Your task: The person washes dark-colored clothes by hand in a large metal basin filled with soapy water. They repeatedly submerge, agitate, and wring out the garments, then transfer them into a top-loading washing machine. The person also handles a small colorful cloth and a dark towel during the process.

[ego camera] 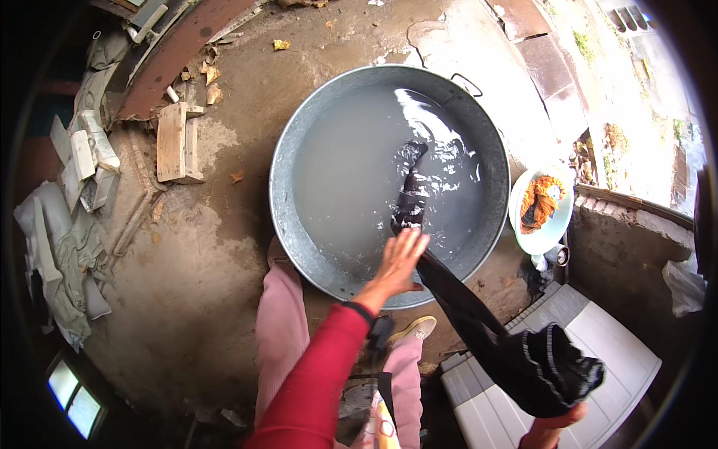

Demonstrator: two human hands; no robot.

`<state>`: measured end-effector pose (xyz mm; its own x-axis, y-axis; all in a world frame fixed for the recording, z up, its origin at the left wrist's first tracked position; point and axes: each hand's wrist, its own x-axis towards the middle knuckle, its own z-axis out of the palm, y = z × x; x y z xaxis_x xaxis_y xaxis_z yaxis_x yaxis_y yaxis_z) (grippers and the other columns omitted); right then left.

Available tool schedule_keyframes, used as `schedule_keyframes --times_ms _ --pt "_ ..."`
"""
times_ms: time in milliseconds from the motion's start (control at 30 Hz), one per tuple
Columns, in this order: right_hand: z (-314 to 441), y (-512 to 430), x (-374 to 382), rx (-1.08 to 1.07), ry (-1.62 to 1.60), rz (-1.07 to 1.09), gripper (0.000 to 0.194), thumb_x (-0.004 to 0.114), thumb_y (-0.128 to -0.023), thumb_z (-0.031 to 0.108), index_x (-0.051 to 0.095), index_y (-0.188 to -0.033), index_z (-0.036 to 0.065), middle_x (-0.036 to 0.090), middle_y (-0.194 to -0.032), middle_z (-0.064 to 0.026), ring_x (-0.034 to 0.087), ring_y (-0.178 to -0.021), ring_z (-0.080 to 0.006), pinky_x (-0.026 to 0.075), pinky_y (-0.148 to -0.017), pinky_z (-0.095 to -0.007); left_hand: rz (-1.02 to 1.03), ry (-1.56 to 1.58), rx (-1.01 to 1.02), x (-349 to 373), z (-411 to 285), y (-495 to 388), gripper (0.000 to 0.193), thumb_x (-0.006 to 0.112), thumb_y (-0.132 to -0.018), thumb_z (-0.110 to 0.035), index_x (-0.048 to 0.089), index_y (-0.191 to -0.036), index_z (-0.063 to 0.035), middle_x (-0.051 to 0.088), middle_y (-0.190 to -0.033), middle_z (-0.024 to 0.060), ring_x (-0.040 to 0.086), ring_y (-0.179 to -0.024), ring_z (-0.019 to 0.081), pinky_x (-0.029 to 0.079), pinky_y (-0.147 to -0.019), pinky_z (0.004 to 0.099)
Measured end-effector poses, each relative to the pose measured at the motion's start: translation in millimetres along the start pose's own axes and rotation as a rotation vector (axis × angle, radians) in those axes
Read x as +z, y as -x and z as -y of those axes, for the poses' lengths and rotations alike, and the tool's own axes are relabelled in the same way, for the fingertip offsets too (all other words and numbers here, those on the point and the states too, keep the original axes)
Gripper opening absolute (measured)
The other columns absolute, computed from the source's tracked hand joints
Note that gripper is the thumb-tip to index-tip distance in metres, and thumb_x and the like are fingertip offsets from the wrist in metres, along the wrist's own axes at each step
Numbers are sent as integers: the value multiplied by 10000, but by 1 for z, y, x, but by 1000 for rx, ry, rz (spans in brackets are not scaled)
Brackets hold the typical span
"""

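A large round galvanized metal tub (282, 193) holds cloudy grey water. A long black garment (465, 306) stretches from the water, over the tub's near rim, to the lower right. Its far end lies wet in the water, and white stitching shows on its bunched near end. My left hand (399, 261), below a red sleeve, is over the near part of the tub with its fingers spread, at or just beside the garment; contact is unclear. At the lower right, my right hand (561, 418) grips the bunched end from below, its fingers partly hidden by the cloth.
A pale basin (538, 241) with orange cloth (541, 205) stands right of the tub. A grey and white plastic lid (594, 342) lies below the garment. A small wooden stool (171, 143), scrap pieces and crumpled sheeting (73, 264) are at the left. The concrete floor looks partly wet.
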<state>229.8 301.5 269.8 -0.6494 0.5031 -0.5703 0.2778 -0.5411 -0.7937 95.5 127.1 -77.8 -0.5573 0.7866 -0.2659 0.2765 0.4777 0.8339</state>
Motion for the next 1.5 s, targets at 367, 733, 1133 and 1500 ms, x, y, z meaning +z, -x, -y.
schedule_keyframes --times_ms 367,733,1133,1500 --pt "-106 -181 -9 -14 225 -66 406 593 -850 144 481 -1209 -9 585 -1104 -105 575 -955 -184 465 -840 -333 -20 242 -724 22 54 44 415 742 -654 -284 627 -967 -38 654 -899 180 629 -871 337 482 -778 412" --pt "-218 -31 -125 23 742 -135 390 631 -803 153 556 -1163 24 622 -1012 -120 603 -887 -187 483 -788 -308 -69 -73 -460 -78 -24 19 340 625 -647 -141 519 -945 -15 620 -856 224 606 -849 396 476 -737 428" --pt "-325 471 -287 521 184 -910 158 569 -789 72 554 -942 39 577 -690 -70 562 -516 -144 455 -433 -275 34 -380 6 -229 -276 69 387 607 -638 -109 552 -1009 -11 629 -819 212 637 -781 340 498 -726 387" --pt "-418 632 -21 821 -230 -976 219 610 -822 185 573 -995 56 610 -821 -77 593 -663 -214 469 -553 -305 185 -522 365 -329 -360 77 430 630 -658 -145 484 -1048 -38 614 -823 207 626 -801 359 489 -733 391"
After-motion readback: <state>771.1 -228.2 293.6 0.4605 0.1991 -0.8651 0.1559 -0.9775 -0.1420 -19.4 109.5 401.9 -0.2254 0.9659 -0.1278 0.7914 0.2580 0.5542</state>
